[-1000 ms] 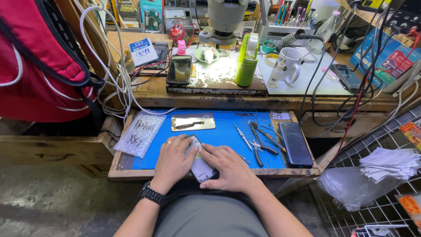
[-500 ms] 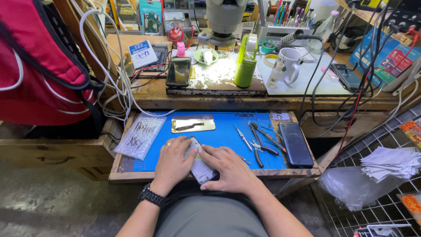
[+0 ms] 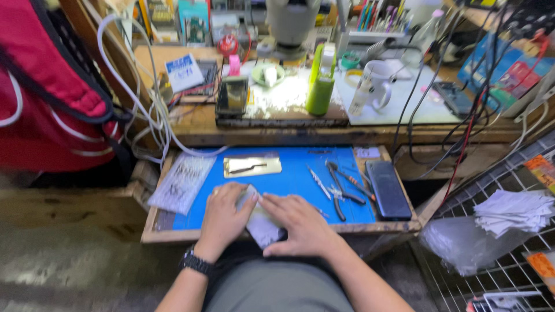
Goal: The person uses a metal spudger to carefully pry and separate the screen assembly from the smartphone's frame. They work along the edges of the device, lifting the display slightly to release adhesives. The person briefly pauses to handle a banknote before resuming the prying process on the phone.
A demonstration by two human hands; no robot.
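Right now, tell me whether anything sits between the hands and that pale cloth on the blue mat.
Nothing visible does. The left hand and the right hand both rest directly on the pale cloth. The pliers and dark phone lie off to the right on the blue mat.

clear printed packet [image 3: 180, 182] at the blue mat's left edge; dark phone [image 3: 388, 189] (screen off) at its right.
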